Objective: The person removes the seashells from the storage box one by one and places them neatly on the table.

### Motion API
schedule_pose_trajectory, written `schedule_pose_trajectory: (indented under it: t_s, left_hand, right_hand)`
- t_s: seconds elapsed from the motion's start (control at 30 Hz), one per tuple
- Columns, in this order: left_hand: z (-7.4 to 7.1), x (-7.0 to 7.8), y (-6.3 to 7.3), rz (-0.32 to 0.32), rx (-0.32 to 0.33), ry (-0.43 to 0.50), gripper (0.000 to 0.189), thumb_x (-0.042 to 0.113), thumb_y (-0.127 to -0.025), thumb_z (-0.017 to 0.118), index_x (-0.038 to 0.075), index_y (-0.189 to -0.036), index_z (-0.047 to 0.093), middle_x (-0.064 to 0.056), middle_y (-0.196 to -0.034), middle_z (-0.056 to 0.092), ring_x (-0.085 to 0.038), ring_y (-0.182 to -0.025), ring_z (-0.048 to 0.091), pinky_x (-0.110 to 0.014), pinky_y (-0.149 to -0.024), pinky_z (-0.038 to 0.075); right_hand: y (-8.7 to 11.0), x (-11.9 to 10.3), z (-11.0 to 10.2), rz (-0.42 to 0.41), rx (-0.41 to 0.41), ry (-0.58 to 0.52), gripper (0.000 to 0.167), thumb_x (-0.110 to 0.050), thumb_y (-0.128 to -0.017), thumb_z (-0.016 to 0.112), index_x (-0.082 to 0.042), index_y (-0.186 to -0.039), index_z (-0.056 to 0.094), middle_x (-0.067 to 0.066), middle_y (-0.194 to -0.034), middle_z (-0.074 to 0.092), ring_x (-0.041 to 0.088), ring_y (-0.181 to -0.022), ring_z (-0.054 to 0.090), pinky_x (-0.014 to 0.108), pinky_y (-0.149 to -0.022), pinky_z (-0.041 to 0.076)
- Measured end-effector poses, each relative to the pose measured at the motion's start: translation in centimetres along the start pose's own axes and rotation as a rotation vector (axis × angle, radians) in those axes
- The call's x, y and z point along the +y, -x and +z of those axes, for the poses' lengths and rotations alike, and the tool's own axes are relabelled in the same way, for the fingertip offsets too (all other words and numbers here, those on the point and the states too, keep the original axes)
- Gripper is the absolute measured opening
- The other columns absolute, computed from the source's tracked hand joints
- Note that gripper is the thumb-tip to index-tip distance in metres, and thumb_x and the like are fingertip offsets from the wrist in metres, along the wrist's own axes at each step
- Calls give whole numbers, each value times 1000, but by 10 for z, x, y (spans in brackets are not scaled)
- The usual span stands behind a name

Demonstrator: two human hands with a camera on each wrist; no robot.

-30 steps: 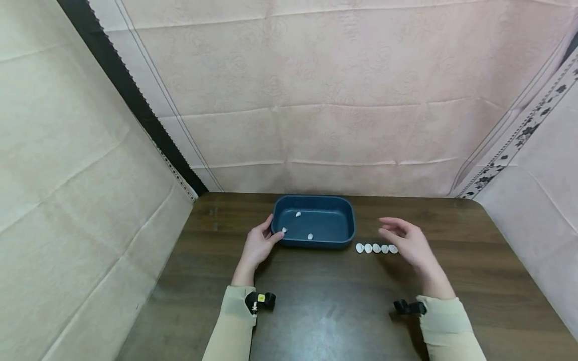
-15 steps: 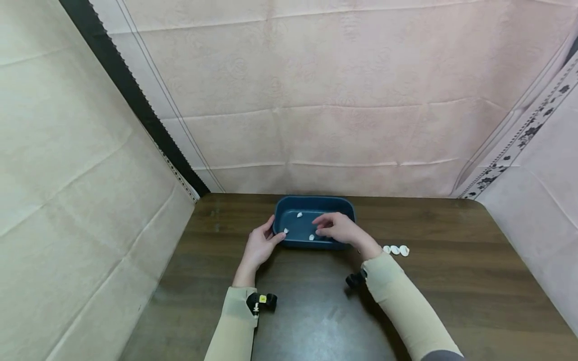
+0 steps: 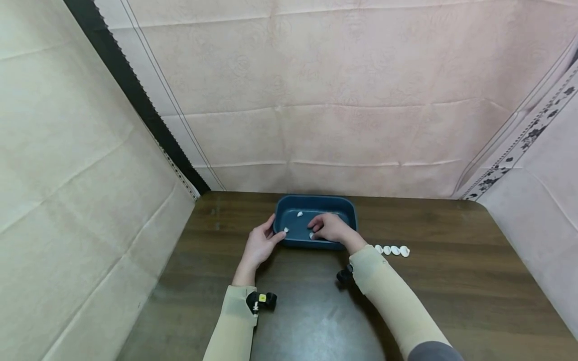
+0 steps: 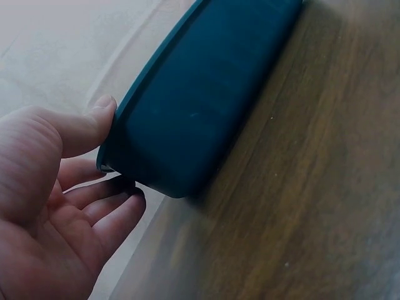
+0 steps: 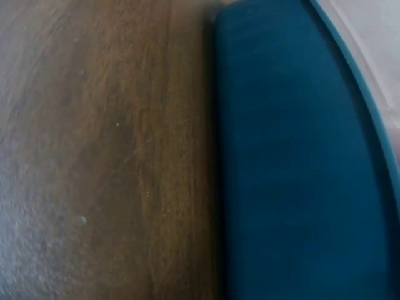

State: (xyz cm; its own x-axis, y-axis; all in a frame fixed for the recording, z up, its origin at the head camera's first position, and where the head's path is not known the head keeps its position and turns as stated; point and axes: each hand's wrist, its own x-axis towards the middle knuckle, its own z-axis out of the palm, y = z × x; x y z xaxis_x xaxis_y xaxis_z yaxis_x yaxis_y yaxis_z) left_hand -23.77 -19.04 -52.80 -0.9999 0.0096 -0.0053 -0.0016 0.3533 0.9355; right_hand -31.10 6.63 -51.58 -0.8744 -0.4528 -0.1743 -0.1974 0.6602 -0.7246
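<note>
A dark blue rectangular tray (image 3: 289,240) stands on the wooden table. My left hand (image 3: 261,245) holds its left end, thumb on the rim and the other fingers against the outside, as the left wrist view shows. Inside lie small white pieces that look like seashells: one toward the back (image 3: 300,214), one by my left thumb (image 3: 286,230). My right hand (image 3: 331,228) reaches over the front rim with bent fingers, its thumb tip right at a third white shell (image 3: 311,235); I cannot tell whether it is pinched. The right wrist view shows only the tray's outer side.
A row of several white shells (image 3: 395,250) lies on the table (image 3: 298,311) just right of the tray, its left end hidden by my right wrist. Pale cloth hangs behind (image 3: 361,130) and at both sides.
My right hand has moved left from above the row of shells into the tray, then lowered to the front shell there. My left hand stays on the tray's left end.
</note>
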Motion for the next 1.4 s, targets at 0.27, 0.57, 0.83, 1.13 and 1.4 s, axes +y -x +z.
schedule_pose_trajectory:
  t_s: [0.27,0.57,0.83,1.13,1.4]
  left_hand:
    - [-1,1,1,-1,2,1,70,21,-102,77,10,-163,45,-16,-165,45,-33,-146,51,-45,-116,45]
    - [0,0,2,-5,1,1,71,24,-102,78,10,-163,45,-16,-165,45,-32,-146,51,-45,-116,45]
    - [0,-1,1,16,5,14,69,17,-102,76,9,-163,45,-17,-166,43,-32,-147,49,-46,-117,45]
    - [-1,1,1,14,1,2,69,18,-102,76,11,-163,45,-17,-166,43,-32,-147,49,-45,-117,45]
    - [0,2,1,18,-2,-10,70,19,-102,77,11,-163,45,-17,-165,44,-32,-146,50,-45,-116,46]
  right_hand:
    - [2,-3,3,25,32,19,11,-12,-103,74,-11,-111,81,2,-99,73,22,-91,63,43,-92,57]
    - [2,0,7,26,27,37,22,-10,-107,61,-11,-117,80,4,-111,72,24,-96,61,43,-92,55]
    - [-1,1,8,-15,1,50,14,-13,-102,73,-12,-115,80,1,-84,68,18,-74,59,33,-74,51]
    - [-3,0,8,-67,11,116,20,-12,-98,80,-13,-118,79,2,-98,69,20,-91,61,41,-88,56]
    - [-2,1,9,-77,2,113,19,-9,-100,77,-18,-117,81,1,-108,72,22,-100,61,45,-97,57]
